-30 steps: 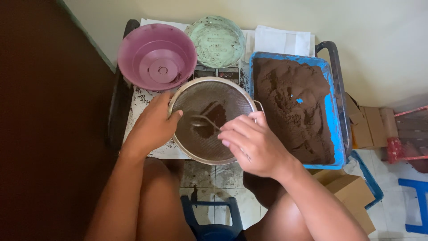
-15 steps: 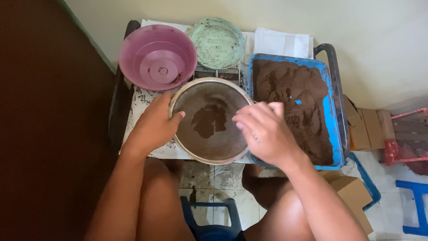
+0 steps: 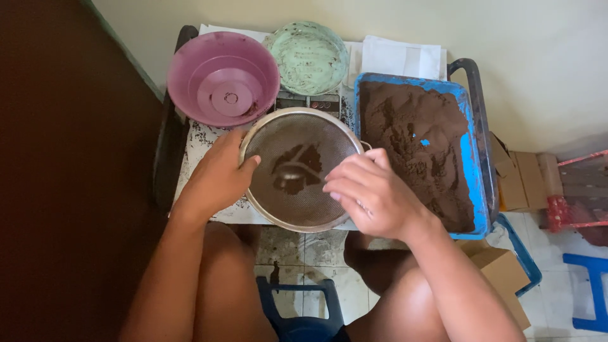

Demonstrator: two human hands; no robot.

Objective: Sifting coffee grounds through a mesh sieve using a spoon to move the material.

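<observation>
A round metal sieve (image 3: 316,215) with a fine mesh lies on a small table in front of me. A thin smear of brown powder (image 3: 292,170) is left in its middle. My left hand (image 3: 218,177) grips the sieve's left rim, thumb on the edge. My right hand (image 3: 373,196) hovers over the sieve's right side, its fingers closed on the handle of a metal spoon (image 3: 288,174) whose bowl rests in the powder. To the right, a blue rectangular tray (image 3: 472,158) holds a heap of sifted brown powder (image 3: 411,139).
An empty pink plastic bowl (image 3: 223,79) and a pale green bowl (image 3: 310,57) stand behind the sieve, with white paper (image 3: 402,57) beside them. Cardboard boxes (image 3: 519,174) lie on the floor at right. A blue stool (image 3: 301,310) shows between my knees.
The powder in the sieve has thinned and spread. My right hand has shifted right and back over the sieve's right edge with the spoon. My left hand kept its hold on the rim.
</observation>
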